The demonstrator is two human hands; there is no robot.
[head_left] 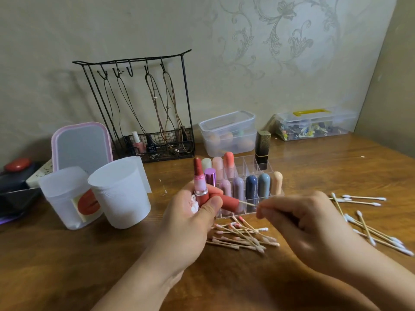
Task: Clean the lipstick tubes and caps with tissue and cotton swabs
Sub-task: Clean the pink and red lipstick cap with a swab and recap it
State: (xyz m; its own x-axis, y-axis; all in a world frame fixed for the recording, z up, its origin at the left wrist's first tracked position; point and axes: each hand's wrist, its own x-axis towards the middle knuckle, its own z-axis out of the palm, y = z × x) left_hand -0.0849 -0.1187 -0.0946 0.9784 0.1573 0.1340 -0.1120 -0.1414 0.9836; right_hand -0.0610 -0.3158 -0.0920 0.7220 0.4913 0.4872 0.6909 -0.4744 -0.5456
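- Holding an open lipstick tube (198, 185) upright at frame centre, the left hand (190, 212) curls its grip round the tube, a red cap (226, 202) and white tissue (194, 207);
- right hand (303, 218), lower right, pinches a cotton swab (247, 203) whose tip enters the cap;
- used swabs (244, 236) lie on the desk (67, 265) below; clean swabs (370, 230) at right;
- clear organiser (249, 182) of lipsticks stands behind.

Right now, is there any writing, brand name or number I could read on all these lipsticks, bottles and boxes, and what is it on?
No text can be read here.
Dark nail polish bottle in the wire rack: pale label print, too small and blurred to read.
Black and gold lipstick: no legible marking.
Open lipstick in the left hand, and the red cap: no lettering shows.
White cups: a red lip-shaped sticker, no words.
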